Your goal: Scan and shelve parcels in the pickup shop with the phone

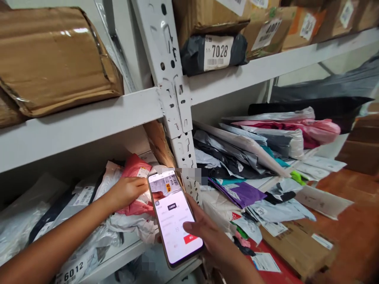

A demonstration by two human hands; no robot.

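Observation:
My right hand (217, 240) holds a smartphone (174, 215) upright, thumb resting on its lit screen, which shows a camera view of a label and a red button. My left hand (127, 191) reaches onto the lower shelf and grips a pink plastic mailer bag (134, 167) with a white label, just behind the phone. The pink bag lies on top of grey and white mailer bags.
A white metal shelf upright (170, 79) stands between bays. Cardboard boxes (53, 59) and a dark bag labelled 7028 (214, 51) sit on the upper shelf. Several mailer bags (254, 157) pile to the right; a bag labelled 6012 (71, 270) lies low left.

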